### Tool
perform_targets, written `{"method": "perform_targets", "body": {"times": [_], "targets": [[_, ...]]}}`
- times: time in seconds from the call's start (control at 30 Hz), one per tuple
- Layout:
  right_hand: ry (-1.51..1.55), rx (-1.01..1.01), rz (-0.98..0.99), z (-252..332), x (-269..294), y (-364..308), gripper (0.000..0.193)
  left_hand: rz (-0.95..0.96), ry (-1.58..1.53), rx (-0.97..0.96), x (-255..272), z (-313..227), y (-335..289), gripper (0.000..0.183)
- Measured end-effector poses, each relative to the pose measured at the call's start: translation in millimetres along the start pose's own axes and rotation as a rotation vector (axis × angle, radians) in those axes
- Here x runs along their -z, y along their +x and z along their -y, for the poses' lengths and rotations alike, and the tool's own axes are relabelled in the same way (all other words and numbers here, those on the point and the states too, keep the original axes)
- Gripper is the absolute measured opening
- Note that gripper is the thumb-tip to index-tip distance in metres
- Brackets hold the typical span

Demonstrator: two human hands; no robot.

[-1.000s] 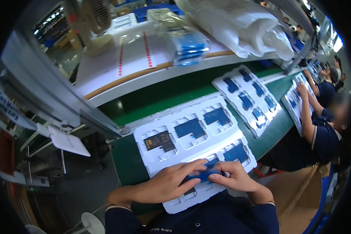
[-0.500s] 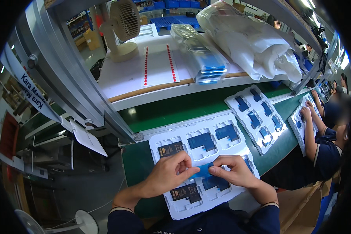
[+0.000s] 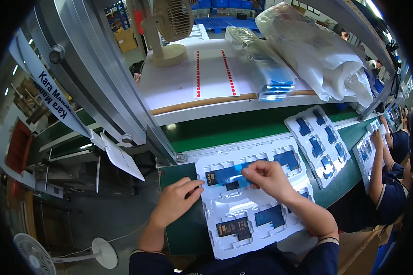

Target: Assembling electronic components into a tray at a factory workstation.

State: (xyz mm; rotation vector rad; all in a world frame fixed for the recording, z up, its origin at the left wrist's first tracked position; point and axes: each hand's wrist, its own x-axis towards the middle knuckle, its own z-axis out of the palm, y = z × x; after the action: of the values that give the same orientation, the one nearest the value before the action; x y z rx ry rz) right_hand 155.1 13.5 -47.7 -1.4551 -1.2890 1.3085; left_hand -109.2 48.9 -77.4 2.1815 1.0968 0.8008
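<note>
My right hand [image 3: 267,178] pinches a strip of clear blue film [image 3: 236,177] between thumb and fingertips. The film stretches leftward over a flat black battery [image 3: 211,178] in the upper left pocket of a white plastic tray [image 3: 229,201]; whether it sticks there I cannot tell. Beside the tray's left edge, my left hand [image 3: 178,199] is loosely curled, thumb and forefinger slightly apart and nothing between them. A bare black battery [image 3: 234,228] lies in the lower left pocket, while a blue-covered battery [image 3: 269,216] sits to its right. Another blue-covered battery [image 3: 287,160] is at upper right.
A second tray [image 3: 323,184] of blue-covered batteries stands to the right, and a co-worker's hand [image 3: 377,139] is over another tray beyond. The shelf [image 3: 202,107] above holds a fan [image 3: 170,54], a sheet with red labels [image 3: 215,75] and plastic bags [image 3: 307,55]. A metal post [image 3: 119,87] rises at left.
My left hand has let go of the film and moved left off the tray. My right hand has carried the film up to the upper left battery. The whole view has shifted somewhat.
</note>
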Motion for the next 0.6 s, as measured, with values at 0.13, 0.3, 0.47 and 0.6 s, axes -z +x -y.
{"method": "perform_targets", "body": {"times": [0.13,0.3,0.47,0.6], "targets": [[-0.076,-0.048,0.003,-3.7,-14.7,11.8,0.024,-0.054,0.029,-0.029,-10.2,4.8,-5.9,0.019],[-0.108,-0.153,-0.032,-11.3,-25.9,15.5,0.027,-0.133,0.081,-0.1,-18.4,12.3,-6.1,0.022],[-0.129,-0.079,-0.109,-17.3,-31.6,18.6,0.026,-0.144,0.078,-0.114,-19.2,13.4,-6.4,0.022],[-0.125,-0.086,-0.102,-18.3,-33.5,20.5,0.026,-0.142,0.069,-0.102,-18.6,13.7,-6.8,0.022]]}}
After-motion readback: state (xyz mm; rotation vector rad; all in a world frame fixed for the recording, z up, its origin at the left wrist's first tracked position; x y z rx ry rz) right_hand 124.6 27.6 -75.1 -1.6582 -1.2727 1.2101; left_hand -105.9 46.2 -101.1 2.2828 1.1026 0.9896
